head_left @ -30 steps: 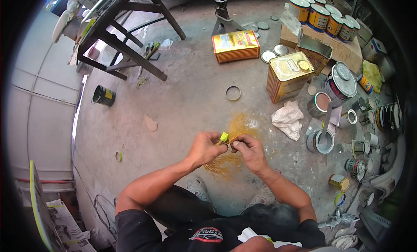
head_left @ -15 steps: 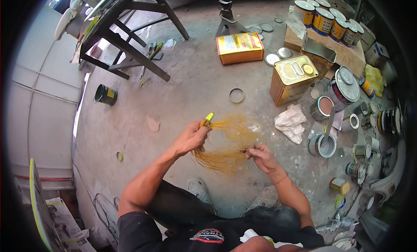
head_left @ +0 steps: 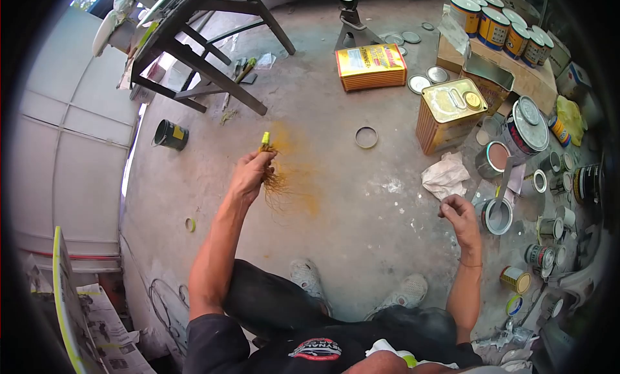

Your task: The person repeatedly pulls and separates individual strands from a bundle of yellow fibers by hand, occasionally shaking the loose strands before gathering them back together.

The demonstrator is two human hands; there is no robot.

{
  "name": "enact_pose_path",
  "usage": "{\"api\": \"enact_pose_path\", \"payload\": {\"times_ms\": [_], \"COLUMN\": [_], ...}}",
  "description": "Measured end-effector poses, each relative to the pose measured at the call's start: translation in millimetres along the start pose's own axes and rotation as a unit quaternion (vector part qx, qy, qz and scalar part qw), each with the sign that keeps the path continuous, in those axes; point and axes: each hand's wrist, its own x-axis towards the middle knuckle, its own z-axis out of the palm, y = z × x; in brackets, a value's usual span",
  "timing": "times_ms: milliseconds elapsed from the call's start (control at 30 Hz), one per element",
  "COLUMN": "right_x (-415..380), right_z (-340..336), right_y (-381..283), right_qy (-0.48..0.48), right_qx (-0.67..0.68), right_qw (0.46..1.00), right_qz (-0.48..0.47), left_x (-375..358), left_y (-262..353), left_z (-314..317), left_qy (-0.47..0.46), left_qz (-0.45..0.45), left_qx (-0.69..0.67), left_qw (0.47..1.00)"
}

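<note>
Two bare hands work apart over a concrete floor (head_left: pixel 329 238), with the left hand (head_left: pixel 247 175) near 9 o'clock from the center of the view and the right hand (head_left: pixel 461 220) between 3 and 4. The left thumb and fingers are closed around a bundle of yellow-brown strands (head_left: pixel 270 174), just below the bright yellow-green wrap (head_left: pixel 266 138) at its top. The bundle lies toward 10 o'clock from center, its loose ends hanging toward 5 o'clock from the hand; a blurred yellow-brown haze spreads on its 3 o'clock side. The right fingers are curled, the thumb near the index fingertip; whether they touch or pinch a thin strand cannot be told.

Close to the right hand, on its 11 o'clock side, lies a crumpled white cloth (head_left: pixel 444 176). An open can (head_left: pixel 489 224) of gray material, a spatula (head_left: pixel 502 185) leaning in it, stands at the hand's 3 o'clock. A thin metal ring (head_left: pixel 366 138) rests on the floor near 2 o'clock from center, short of a tall square tin (head_left: pixel 433 125) in the same direction. A yellow and red thinner tin (head_left: pixel 371 67) lies at 1 o'clock. A dark bucket (head_left: pixel 171 135) is between 9 and 10, and a small green-edged roll (head_left: pixel 190 225) at 8. Legs of a dark stand (head_left: pixel 210 74) rise between 10 and 11. One pale shoe (head_left: pixel 306 276) shows at 6 o'clock, the other (head_left: pixel 411 290) between 4 and 5.
</note>
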Motion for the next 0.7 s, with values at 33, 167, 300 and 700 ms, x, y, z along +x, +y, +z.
{"api": "enact_pose_path", "payload": {"times_ms": [33, 167, 300, 700], "right_x": [2, 0, 0, -27], "right_z": [18, 87, 118, 146], "right_y": [-15, -77, -76, -34], "right_qy": [-0.02, -0.067, -0.094, 0.184], "right_qx": [-0.053, -0.182, -0.222, -0.263], "right_qw": [0.998, 0.953, 0.941, 0.824], "right_qz": [-0.033, -0.233, -0.239, -0.467], "left_x": [-7, -37, -64, -78], "left_y": [2, -8, -13, -21], "left_z": [19, 72, 93, 103], "left_qy": [-0.063, -0.262, -0.315, -0.27], "left_qz": [-0.006, -0.078, -0.097, -0.083], "left_qx": [-0.012, -0.027, 0.016, 0.068], "left_qw": [0.998, 0.962, 0.944, 0.957]}}
